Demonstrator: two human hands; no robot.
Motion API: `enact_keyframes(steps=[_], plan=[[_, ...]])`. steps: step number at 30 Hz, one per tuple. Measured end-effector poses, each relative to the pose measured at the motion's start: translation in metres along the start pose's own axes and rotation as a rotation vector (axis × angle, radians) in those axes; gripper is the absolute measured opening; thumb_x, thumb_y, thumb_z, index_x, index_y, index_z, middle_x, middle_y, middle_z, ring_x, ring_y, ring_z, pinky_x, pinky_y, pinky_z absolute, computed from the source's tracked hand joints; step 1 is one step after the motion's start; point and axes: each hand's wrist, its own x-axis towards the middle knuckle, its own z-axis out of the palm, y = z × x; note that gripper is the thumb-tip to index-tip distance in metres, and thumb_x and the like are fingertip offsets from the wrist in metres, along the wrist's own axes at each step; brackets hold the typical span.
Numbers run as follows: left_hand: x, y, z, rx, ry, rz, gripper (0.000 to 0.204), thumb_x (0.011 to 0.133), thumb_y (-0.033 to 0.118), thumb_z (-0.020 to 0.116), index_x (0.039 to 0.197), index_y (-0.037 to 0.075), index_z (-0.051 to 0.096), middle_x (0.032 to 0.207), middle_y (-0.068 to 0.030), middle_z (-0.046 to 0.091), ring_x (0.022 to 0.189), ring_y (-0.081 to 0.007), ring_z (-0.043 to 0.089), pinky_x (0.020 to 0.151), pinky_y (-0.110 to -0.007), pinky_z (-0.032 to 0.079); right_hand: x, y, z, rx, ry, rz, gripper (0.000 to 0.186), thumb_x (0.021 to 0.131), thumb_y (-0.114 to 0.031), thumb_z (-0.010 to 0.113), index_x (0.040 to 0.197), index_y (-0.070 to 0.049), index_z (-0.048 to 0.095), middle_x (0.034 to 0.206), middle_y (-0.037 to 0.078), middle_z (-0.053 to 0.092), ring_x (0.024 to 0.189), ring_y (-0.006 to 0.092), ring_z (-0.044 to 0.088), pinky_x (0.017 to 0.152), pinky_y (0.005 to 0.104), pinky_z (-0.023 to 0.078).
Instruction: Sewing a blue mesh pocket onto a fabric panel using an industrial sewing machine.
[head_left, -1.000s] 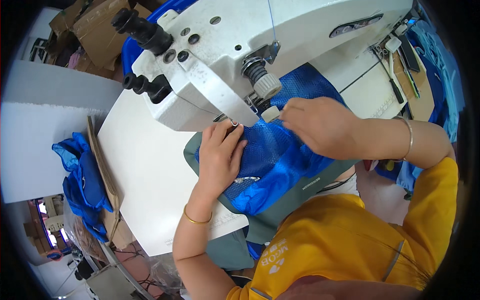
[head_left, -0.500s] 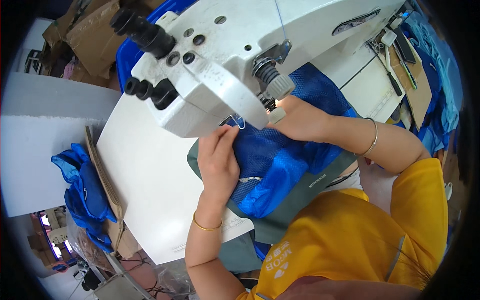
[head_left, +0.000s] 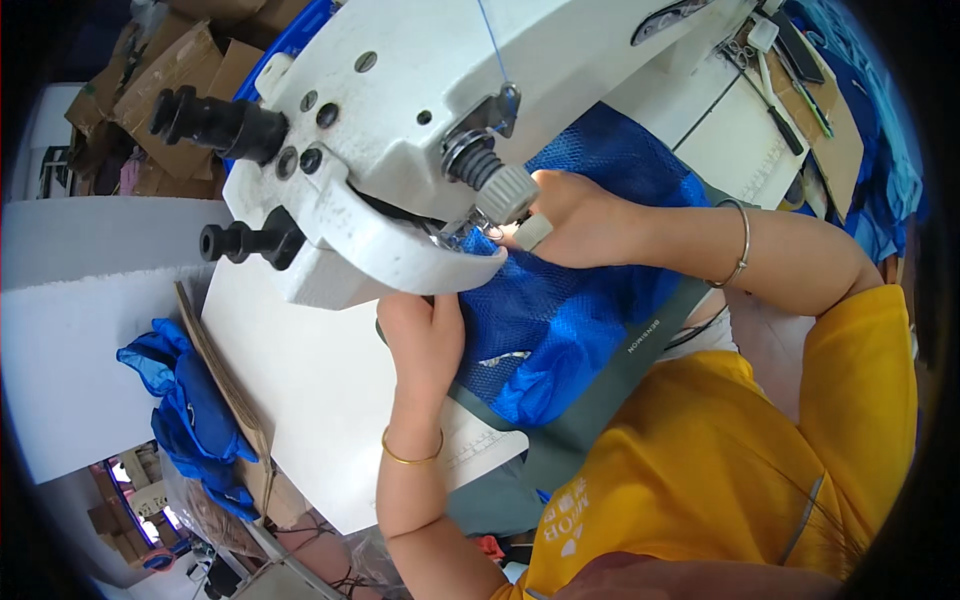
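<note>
A blue mesh fabric piece (head_left: pixel 630 160) with a smooth, shiny blue part (head_left: pixel 545 375) lies bunched beneath the head of a white sewing machine (head_left: pixel 385 235). My left hand (head_left: pixel 425 345) is at the left edge of the mesh, its fingers curled closed on the cloth; the machine's curved white guard hides the fingertips. Just behind the tension knob (head_left: pixel 508 193), my right hand (head_left: pixel 590 222) bends its fingers around the mesh close to the needle area. Those fingertips are partly covered by the machine. A blue thread (head_left: pixel 492 40) runs down to the tension parts.
Dark green cloth (head_left: pixel 590 410) hangs over the table's near edge, by my lap. On the white table (head_left: pixel 300 370), tools including scissors (head_left: pixel 740 52) lie at the far right. Blue fabric pieces (head_left: pixel 195 415) hang at the left beside cardboard. Cardboard boxes (head_left: pixel 180 90) stand behind.
The view has shifted, so the machine head sits farther left and larger. My left hand has moved slightly toward me from the needle area; my right hand stays by the tension knob.
</note>
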Motion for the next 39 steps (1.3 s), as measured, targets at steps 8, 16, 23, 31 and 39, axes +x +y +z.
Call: enact_keyframes(steps=[8,16,23,31,39], plan=[[0.02,-0.023,0.007,0.13,-0.01,0.126,0.019,0.085,0.01,0.077,0.095,-0.004,0.068,0.084,-0.0059,0.069,0.073,-0.0109,0.06,0.068,-0.026,0.049,-0.002,-0.015,-0.004,0.038,0.006,0.228,0.018,0.081,-0.022,0.07,0.085,-0.004,0.074,0.082,0.016,0.071,0.082,0.031,0.071,0.076,0.0403,0.055],[0.004,0.0,0.011,0.061,0.057,0.396,0.013,0.085,-0.005,0.067,0.095,0.003,0.07,0.091,-0.0098,0.073,0.085,-0.0219,0.067,0.078,-0.032,0.05,0.002,0.001,0.012,0.185,0.148,0.208,0.015,0.08,-0.018,0.071,0.088,-0.005,0.075,0.083,0.015,0.072,0.081,0.0302,0.07,0.075,0.0398,0.054],[0.013,-0.005,0.001,0.38,-0.008,0.494,0.025,0.081,-0.008,0.06,0.098,0.006,0.073,0.091,-0.0121,0.072,0.081,-0.0314,0.064,0.086,-0.036,0.044,0.013,-0.007,-0.001,0.491,-0.137,0.477,0.008,0.086,-0.007,0.071,0.087,-0.005,0.063,0.066,0.005,0.058,0.05,0.0149,0.052,0.048,0.0324,0.044],[0.008,0.019,-0.009,0.189,-0.146,0.441,0.021,0.081,0.007,0.065,0.1,0.003,0.073,0.084,-0.015,0.066,0.079,-0.0318,0.061,0.08,-0.042,0.041,0.015,-0.018,-0.016,0.534,-0.325,0.613,0.025,0.096,-0.019,0.067,0.079,-0.003,0.056,0.062,0.004,0.046,0.052,0.0158,0.043,0.046,0.0326,0.038],[0.004,0.019,-0.005,0.335,-0.099,0.522,0.02,0.082,0.009,0.068,0.101,0.007,0.075,0.105,-0.0078,0.072,0.098,-0.0291,0.062,0.091,-0.042,0.038,0.012,-0.018,-0.013,0.337,-0.358,0.527,0.029,0.097,-0.023,0.064,0.079,-0.002,0.054,0.063,0.005,0.048,0.052,0.0166,0.044,0.046,0.0331,0.038]])
